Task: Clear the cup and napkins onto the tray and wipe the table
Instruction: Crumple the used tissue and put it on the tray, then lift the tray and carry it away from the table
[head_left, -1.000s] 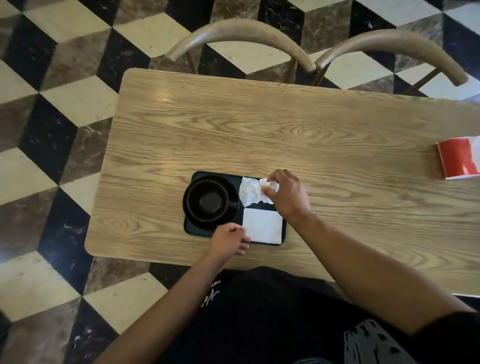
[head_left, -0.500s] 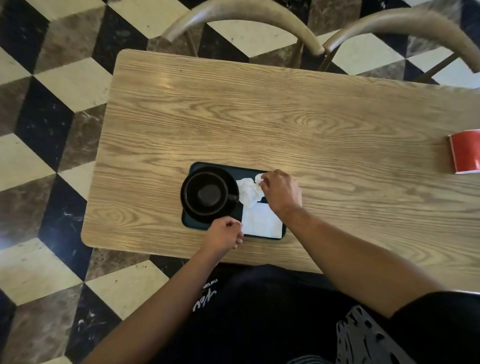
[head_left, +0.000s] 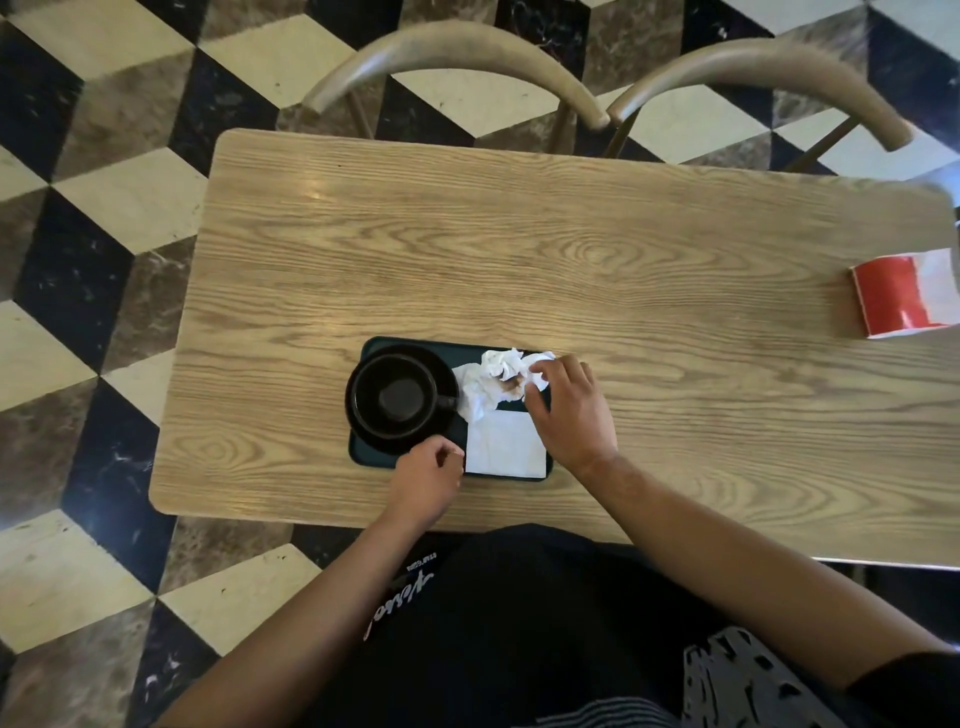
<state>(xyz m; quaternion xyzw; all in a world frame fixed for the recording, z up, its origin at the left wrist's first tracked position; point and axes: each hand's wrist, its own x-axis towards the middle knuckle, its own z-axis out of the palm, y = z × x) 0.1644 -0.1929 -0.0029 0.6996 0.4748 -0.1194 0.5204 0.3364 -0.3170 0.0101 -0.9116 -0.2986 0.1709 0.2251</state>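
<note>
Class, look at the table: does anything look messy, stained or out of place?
The crumpled napkin on the tray carries a brown stain, under the right hand. A red-and-white box sits alone at the table's far right.

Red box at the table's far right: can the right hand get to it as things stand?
Probably yes. The right hand is on the crumpled napkin at the tray; only bare table lies between it and the red box.

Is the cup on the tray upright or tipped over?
Upright: the black cup sits mouth-up on its saucer on the tray, interior visible from above.
</note>
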